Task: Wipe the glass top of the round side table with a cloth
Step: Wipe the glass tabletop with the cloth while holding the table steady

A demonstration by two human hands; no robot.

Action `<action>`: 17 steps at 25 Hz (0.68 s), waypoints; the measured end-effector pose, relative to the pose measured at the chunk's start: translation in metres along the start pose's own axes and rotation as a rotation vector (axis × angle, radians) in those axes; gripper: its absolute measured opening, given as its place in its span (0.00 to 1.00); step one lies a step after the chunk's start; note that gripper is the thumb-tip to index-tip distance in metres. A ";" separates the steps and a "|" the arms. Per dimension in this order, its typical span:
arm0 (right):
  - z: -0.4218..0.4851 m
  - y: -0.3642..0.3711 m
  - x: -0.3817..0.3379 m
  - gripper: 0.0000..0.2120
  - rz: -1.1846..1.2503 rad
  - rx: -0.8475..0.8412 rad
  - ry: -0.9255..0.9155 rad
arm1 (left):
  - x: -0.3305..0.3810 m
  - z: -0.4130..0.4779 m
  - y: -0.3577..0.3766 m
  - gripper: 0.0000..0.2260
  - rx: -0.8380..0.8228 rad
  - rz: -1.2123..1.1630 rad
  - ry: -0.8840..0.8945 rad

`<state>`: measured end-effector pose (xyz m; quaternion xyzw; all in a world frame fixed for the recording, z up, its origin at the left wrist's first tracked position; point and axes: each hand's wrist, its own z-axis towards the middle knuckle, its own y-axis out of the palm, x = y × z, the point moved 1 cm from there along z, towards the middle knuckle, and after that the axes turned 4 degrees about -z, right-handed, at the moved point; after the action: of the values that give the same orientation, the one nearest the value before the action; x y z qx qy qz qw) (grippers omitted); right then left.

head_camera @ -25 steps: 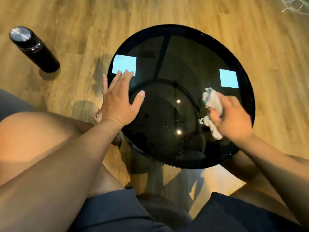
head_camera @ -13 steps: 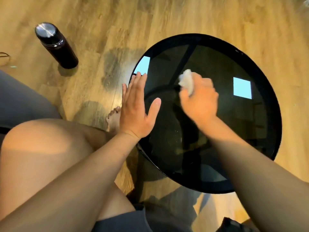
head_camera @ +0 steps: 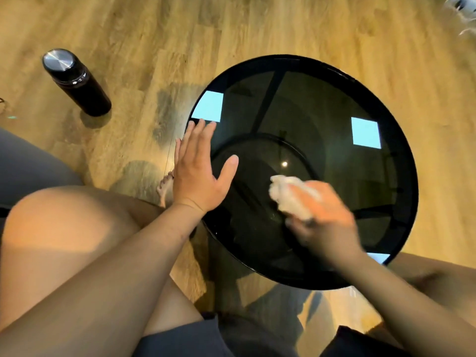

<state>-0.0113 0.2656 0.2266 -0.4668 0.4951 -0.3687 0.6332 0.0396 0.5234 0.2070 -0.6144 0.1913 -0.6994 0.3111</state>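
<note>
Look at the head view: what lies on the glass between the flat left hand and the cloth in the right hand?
Nothing: between the left hand and the cloth is bare dark glass top.

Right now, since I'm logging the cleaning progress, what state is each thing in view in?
Glass top: dark, bare, reflecting bright squares of light.
Cloth: white, bunched up, pressed on the glass.
Right hand: closed around the cloth, motion-blurred.
Left hand: open, flat, resting on the table's left edge.
Bottle: upright on the wood floor, cap on, apart from the table.
</note>
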 end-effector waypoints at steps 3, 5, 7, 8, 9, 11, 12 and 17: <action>0.000 -0.045 0.123 0.24 -0.228 0.032 0.351 | 0.000 -0.002 0.001 0.31 0.014 -0.026 0.003; 0.024 -0.061 0.167 0.21 -0.287 0.027 0.517 | 0.001 -0.002 0.000 0.31 0.018 -0.037 0.009; 0.068 -0.059 0.177 0.18 -0.323 0.041 0.585 | 0.001 -0.002 0.000 0.31 0.017 -0.042 0.010; 0.096 -0.056 0.175 0.16 -0.314 0.059 0.594 | 0.000 -0.002 0.001 0.31 0.018 -0.045 0.013; 0.128 -0.053 0.171 0.16 -0.301 0.080 0.599 | -0.001 -0.002 0.001 0.31 0.022 -0.047 0.015; 0.199 -0.041 0.152 0.18 -0.307 0.114 0.574 | -0.004 -0.002 0.002 0.31 0.029 -0.046 0.020; 0.234 -0.033 0.135 0.20 -0.306 0.111 0.544 | -0.005 -0.001 0.002 0.31 0.031 -0.053 0.024; 0.316 0.027 -0.013 0.25 -0.194 0.104 0.248 | -0.005 0.000 0.003 0.29 0.036 -0.095 0.046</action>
<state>0.2930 0.3572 0.2282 -0.4301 0.5022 -0.5080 0.5520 0.0401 0.5250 0.2013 -0.6009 0.1565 -0.7306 0.2839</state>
